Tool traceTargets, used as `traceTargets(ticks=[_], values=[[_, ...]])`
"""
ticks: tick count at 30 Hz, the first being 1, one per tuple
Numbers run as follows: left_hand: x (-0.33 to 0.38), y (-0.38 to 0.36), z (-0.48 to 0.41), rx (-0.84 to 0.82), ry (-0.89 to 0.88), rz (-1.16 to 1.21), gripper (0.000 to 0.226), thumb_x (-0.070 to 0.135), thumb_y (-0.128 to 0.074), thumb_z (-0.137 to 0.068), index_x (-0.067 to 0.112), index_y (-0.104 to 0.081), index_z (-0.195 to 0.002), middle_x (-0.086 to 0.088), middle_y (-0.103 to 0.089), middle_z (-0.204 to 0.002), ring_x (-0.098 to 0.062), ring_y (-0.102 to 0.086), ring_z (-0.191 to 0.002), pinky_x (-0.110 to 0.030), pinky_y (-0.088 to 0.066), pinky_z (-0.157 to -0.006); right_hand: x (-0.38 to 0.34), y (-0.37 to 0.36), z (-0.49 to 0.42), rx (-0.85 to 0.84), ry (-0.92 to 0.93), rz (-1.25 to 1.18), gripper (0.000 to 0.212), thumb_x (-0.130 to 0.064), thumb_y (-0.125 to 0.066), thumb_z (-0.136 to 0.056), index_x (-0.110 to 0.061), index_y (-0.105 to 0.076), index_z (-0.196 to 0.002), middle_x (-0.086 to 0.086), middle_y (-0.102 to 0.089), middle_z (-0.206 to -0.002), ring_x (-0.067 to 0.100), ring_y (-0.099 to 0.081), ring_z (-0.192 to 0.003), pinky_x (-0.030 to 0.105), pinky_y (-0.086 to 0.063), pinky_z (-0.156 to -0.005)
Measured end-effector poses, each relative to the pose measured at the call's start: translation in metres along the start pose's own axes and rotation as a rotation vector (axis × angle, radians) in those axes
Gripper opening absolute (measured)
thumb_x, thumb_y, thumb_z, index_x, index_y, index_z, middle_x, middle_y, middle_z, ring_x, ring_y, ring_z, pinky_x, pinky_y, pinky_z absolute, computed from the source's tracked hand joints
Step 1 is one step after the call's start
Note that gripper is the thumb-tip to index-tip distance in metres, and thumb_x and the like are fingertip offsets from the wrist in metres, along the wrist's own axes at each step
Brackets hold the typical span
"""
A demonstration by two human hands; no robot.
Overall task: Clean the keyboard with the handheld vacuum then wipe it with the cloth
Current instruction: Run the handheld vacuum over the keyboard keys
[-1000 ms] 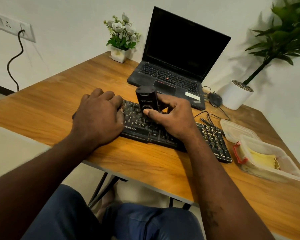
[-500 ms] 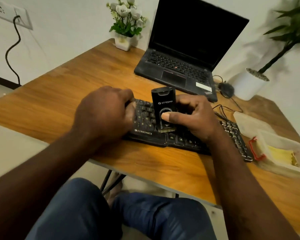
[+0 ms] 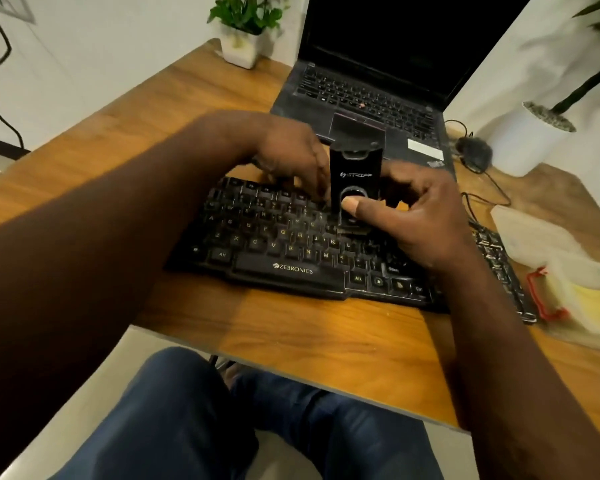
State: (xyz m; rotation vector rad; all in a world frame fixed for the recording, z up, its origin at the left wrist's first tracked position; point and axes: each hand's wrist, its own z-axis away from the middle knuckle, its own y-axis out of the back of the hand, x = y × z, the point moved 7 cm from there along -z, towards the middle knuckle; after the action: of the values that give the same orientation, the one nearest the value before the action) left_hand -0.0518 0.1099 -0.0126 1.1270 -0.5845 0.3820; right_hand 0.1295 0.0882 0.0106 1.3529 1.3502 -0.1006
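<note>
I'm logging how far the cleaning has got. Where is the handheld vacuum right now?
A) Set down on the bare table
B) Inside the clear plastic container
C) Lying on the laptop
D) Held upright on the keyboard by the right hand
D: the right hand grips the handheld vacuum, thumb on its round button, with its lower end down on the keyboard.

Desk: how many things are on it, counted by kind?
Keyboard: 1
Laptop: 1
Handheld vacuum: 1
Mouse: 1
Potted plants: 2
Plastic box: 1
Box lid: 1
Yellow cloth: 1
Total: 9
</note>
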Motion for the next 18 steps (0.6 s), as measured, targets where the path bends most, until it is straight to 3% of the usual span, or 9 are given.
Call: traceTargets(ticks=[4,6,10,13,15,18], values=[[0.02,-0.012,-0.028,-0.125,-0.034,-0.069,0.021,0.008,-0.065,-0.094,0.012,-0.064,-0.073,0.001,-0.059,-0.059,-0.018,-0.052,-0.057,-0.029,-0.041,-0.056,0.004,0.002,0.003,-0.065,0.001,0.029,0.027,-0.025,-0.084,-0.086,-0.015,-0.076,-0.11,0.001,-0.077,-0.097,0.023,-0.074,-0.085,0.052,-0.059,-0.072],[0.019,-0.014,-0.032,-0.161,-0.043,-0.029,0.008,0.017,-0.074,-0.092,0.013,-0.071,-0.085,0.0,-0.063,-0.066,-0.016,-0.054,-0.06,-0.029,-0.042,-0.056,0.014,0.017,0.0,0.058,-0.053,0.056,0.03,-0.029,-0.084,-0.086,-0.019,-0.076,-0.114,-0.003,-0.078,-0.097,0.02,-0.075,-0.085,0.052,-0.061,-0.072],[0.013,-0.013,-0.034,-0.201,-0.109,0.014,0.025,0.035,-0.076,-0.088,0.016,-0.079,-0.104,-0.005,-0.072,-0.091,-0.02,-0.058,-0.081,-0.034,-0.045,-0.07,0.024,0.034,0.007,0.124,-0.14,-0.055,0.024,-0.026,-0.085,-0.082,-0.02,-0.076,-0.103,0.005,-0.078,-0.094,0.024,-0.076,-0.084,0.051,-0.064,-0.07],[0.013,-0.014,-0.036,-0.164,-0.152,0.011,0.01,0.03,-0.074,-0.092,0.032,-0.081,-0.086,0.003,-0.073,-0.084,-0.012,-0.059,-0.075,-0.034,-0.046,-0.073,0.016,0.026,0.015,-0.014,-0.125,-0.081,0.025,-0.025,-0.084,-0.08,-0.025,-0.074,-0.103,0.001,-0.078,-0.096,0.021,-0.076,-0.085,0.041,-0.063,-0.069],[0.015,-0.017,-0.035,-0.139,-0.17,0.033,0.008,0.032,-0.075,-0.091,0.031,-0.08,-0.085,0.005,-0.074,-0.085,-0.012,-0.062,-0.078,-0.037,-0.049,-0.078,0.02,0.029,0.017,0.011,-0.109,0.001,0.028,-0.025,-0.085,-0.082,-0.022,-0.075,-0.108,-0.002,-0.078,-0.1,0.019,-0.076,-0.088,0.045,-0.064,-0.072],[0.013,-0.02,-0.036,-0.159,-0.149,0.058,0.03,0.052,-0.074,-0.081,0.022,-0.078,-0.087,0.002,-0.072,-0.083,-0.017,-0.061,-0.076,-0.042,-0.049,-0.079,0.028,0.041,0.016,0.129,-0.116,-0.012,0.033,-0.025,-0.086,-0.084,-0.013,-0.074,-0.113,0.005,-0.078,-0.103,0.028,-0.076,-0.091,0.057,-0.062,-0.074]])
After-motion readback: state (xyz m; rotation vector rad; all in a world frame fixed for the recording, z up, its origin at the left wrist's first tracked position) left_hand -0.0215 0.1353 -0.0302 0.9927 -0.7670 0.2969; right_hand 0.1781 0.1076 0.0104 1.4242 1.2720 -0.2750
